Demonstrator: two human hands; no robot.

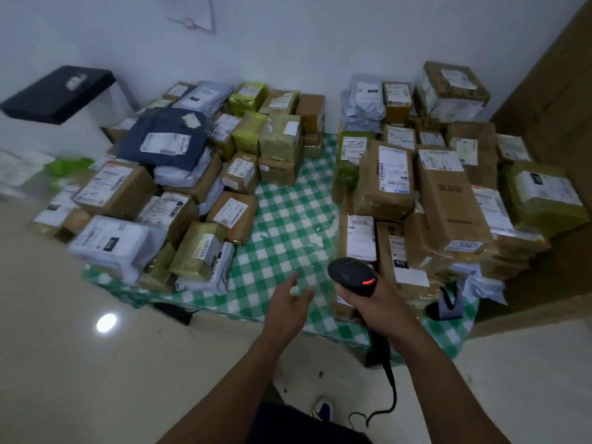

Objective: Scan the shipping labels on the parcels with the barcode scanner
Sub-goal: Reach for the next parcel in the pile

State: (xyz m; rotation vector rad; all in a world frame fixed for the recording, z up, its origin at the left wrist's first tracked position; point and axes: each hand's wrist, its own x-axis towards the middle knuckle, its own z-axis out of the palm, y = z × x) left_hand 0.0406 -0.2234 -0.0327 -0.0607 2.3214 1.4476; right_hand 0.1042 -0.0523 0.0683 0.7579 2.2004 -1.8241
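Checked cloth (pixel 290 216) under two piles of parcels (pixel 448 200). Grips one black scanner (pixel 350 275) in right hand (pixel 381 310). Left hand (pixel 288 304) spread, empty.

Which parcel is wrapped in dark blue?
The navy mailer bag on top of the left pile, white label up; other bags are pale grey, boxes brown or green.

A green-and-white checked cloth (pixel 288 219) covers the tabletop. At nine o'clock, brown cardboard parcels (pixel 137 193) mix with yellow-green taped parcels (pixel 248 133), a dark navy plastic mailer bag (pixel 163 129) and pale grey-white mailer bags (pixel 128 232). At three o'clock the pile is mostly tan brown. White shipping labels (pixel 393 169) carry black barcodes. At six o'clock the black barcode scanner (pixel 352 274) shows an orange-red light (pixel 368 281). A flat black box (pixel 54 94) sits at ten o'clock against the white wall (pixel 288 43). The tiled floor (pixel 96 363) is glossy cream.
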